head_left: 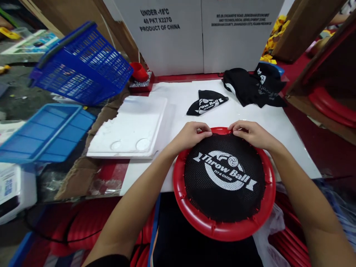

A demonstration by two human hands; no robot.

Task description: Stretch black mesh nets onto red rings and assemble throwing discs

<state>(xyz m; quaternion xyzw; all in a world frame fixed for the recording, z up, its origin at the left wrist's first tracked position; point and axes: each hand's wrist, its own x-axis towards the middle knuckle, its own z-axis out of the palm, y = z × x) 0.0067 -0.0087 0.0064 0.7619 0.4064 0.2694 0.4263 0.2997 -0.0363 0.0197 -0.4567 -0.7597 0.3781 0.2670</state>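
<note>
A round red plastic ring (194, 212) with black mesh fabric (236, 202) stretched across it rests partly on the table's front edge, partly over my lap. White "Throw Ball" print covers the mesh. At the far rim, my left hand (191, 134) pinches the ring and the mesh edge between thumb and fingers. My right hand (250, 134) does the same a little to the right, thumb on the mesh edge. A short stretch of bare red rim shows between the two hands. Beyond them lies a crumpled printed black mesh piece (207, 102).
More black mesh pieces (250, 87) are heaped at the back right. A white foam lid (129, 126) lies left on the white sheet (178, 89). Behind stands a large white carton (178, 48). A blue basket (83, 63) and blue tray (47, 133) are at left; red rings fill space below.
</note>
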